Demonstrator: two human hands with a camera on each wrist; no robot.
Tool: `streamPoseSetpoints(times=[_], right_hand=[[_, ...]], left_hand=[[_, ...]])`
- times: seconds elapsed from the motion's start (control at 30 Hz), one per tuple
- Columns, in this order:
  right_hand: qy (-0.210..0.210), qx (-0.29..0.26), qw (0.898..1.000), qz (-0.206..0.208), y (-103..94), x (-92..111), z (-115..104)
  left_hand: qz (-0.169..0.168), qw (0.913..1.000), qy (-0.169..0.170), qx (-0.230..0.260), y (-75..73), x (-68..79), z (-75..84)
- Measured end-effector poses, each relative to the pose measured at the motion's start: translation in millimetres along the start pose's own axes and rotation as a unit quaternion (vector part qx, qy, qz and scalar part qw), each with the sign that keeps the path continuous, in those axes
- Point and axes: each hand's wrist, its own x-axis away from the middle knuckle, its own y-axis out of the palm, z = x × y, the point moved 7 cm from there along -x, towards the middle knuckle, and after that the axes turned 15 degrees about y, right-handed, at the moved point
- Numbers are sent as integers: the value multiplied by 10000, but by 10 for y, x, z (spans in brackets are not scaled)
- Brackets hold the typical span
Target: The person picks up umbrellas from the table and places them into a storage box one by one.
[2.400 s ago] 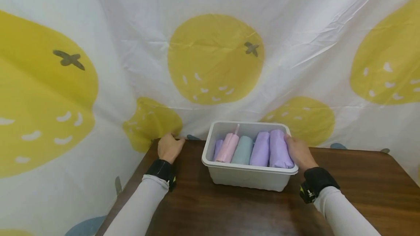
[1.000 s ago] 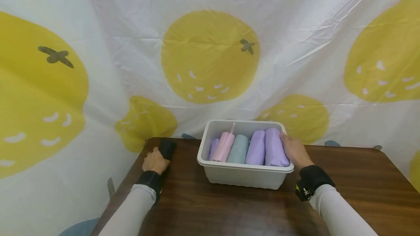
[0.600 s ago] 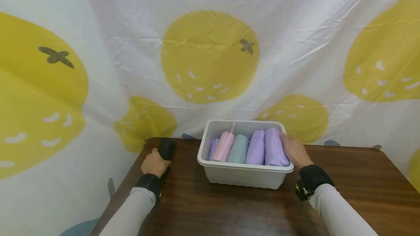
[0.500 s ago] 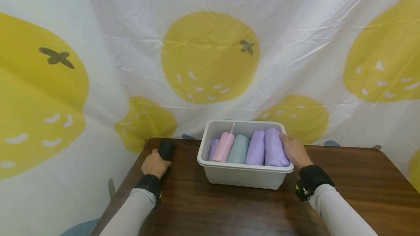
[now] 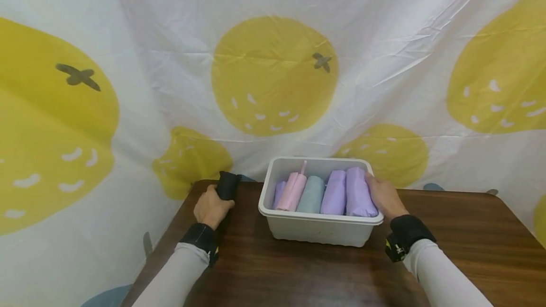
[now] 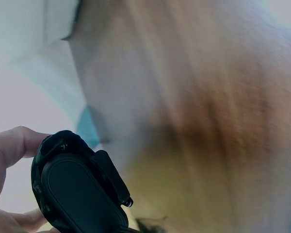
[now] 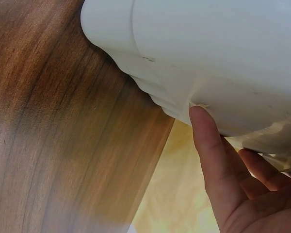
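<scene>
My left hand [image 5: 213,206] grips a black folded umbrella [image 5: 228,185] near the table's back left corner. In the left wrist view, the umbrella's rounded oval end [image 6: 82,194] faces the camera, with fingers behind it and a small strap-like piece on its side. My right hand [image 5: 386,197] holds the right end of a white plastic bin [image 5: 320,230]. The right wrist view has the thumb [image 7: 208,141] against the bin's outer wall and the other fingers bent near it. Inside the bin stand rolled bundles resembling folded umbrellas: a pink one [image 5: 292,192], a grey-blue one [image 5: 311,194] and several purple ones [image 5: 334,193].
The dark brown wooden table [image 5: 273,274] reaches back to a white curtain [image 5: 170,75] printed with yellow fruit. Its left edge runs close along the curtain. Wood surface lies between the umbrella and the bin, and to the right of the bin.
First my left hand was at the back corner with no umbrella visible. It then held the black umbrella low; now the umbrella has shifted right and its far end is raised. The right hand stays put.
</scene>
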Motion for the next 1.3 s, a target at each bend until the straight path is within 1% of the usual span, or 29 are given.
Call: streamPoseSetpoints(times=[0.13, 0.27, 0.47, 0.77, 0.9, 1.13, 1.23, 1.3], right_hand=[[9, 44, 10000, 37, -11, 10, -10], [8, 17, 10000, 52, -2, 16, -11], [11, 4, 10000, -3, 11, 8, -1], [7, 33, 10000, 8, 1, 11, -9], [9, 16, 10000, -2, 11, 0, 5], [-29, 29, 10000, 74, -6, -15, -2], [-10, -19, 10000, 46, -3, -24, 2], [-35, -43, 10000, 45, 2, -28, 1]], left_hand=[[65, 9998, 129, 99, -47, -28, 146], [154, 9995, 234, 149, -87, -43, 237], [227, 9993, 213, 198, -156, -51, 352], [439, 9968, 538, 404, -279, -101, 621], [540, 9955, 621, 469, -319, -111, 744], [718, 9911, 805, 785, -375, -165, 1040], [761, 9901, 854, 814, -383, -182, 1166], [728, 9899, 891, 834, -377, -187, 1252]])
